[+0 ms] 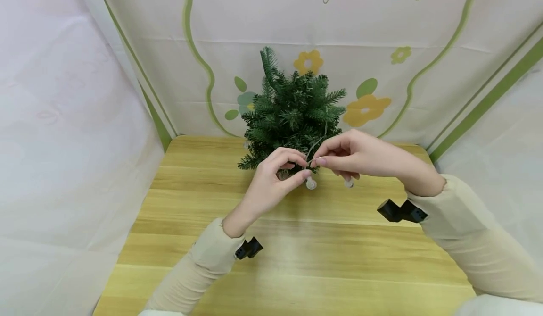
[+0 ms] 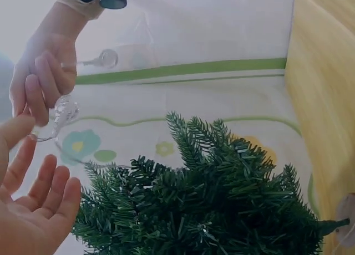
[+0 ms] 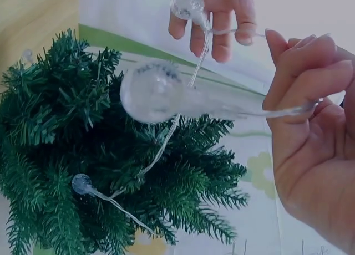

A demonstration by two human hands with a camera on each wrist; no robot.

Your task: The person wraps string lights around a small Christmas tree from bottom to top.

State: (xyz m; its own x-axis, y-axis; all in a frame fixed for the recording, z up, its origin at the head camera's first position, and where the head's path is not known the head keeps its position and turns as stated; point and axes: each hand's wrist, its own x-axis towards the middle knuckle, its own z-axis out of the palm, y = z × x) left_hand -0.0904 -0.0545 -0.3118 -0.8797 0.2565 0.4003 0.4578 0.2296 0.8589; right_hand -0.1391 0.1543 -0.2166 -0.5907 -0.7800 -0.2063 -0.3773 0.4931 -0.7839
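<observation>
A small artificial Christmas tree (image 1: 292,108) stands upright at the back of the table. My left hand (image 1: 271,179) is at its front, pinching a clear string light wire between thumb and index finger, the other fingers spread loosely. Close beside it, my right hand (image 1: 356,153) pinches the same wire with thumb and fingertips. One round clear bulb (image 1: 311,183) hangs just below the left fingertips. Another bulb (image 3: 152,93) dangles on wire from the right hand. In the right wrist view, a further bulb (image 3: 82,183) lies against the branches, where the wire runs into the tree.
The wooden table (image 1: 297,269) extends toward me and to both sides. Behind the tree hangs a white cloth (image 1: 373,14) printed with flowers and vines, and pale cloth walls (image 1: 63,165) stand at both sides. The left wrist view shows the tree's round base (image 2: 346,210).
</observation>
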